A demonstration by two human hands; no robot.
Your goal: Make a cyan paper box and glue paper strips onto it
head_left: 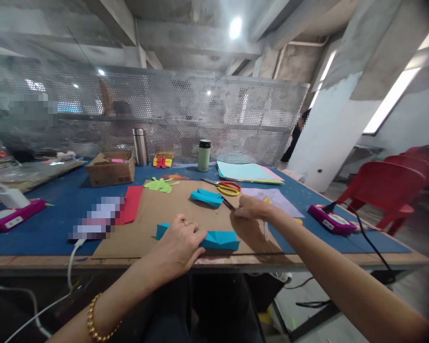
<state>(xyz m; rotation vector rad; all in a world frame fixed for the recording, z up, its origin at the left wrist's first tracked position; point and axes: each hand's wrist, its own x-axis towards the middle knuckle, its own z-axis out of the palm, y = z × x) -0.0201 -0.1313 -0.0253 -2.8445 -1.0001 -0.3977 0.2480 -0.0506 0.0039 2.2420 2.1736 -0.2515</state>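
Note:
My left hand [182,240] presses down on a folded strip of blue paper [221,239] near the front of a cardboard sheet [128,240]. Its fingers are closed over the strip and hide the middle of it. Farther out, my right hand [248,207] has its fingers closed on a slim dark tool [229,204], whose kind I cannot make out. The tool's far end reaches a second folded blue paper piece [206,196]. Just behind lie scissors [230,187] with red and yellow handles. Green cut paper [162,184] lies at the cardboard's back left.
Red paper [131,205] and a blurred-out phone-like object [100,219] lie left; purple paper [277,201] lies right. Behind stand a cardboard box [111,169], a steel flask [140,147], a green bottle [204,156] and a paper stack [246,171]. A corded purple device [331,220] sits right.

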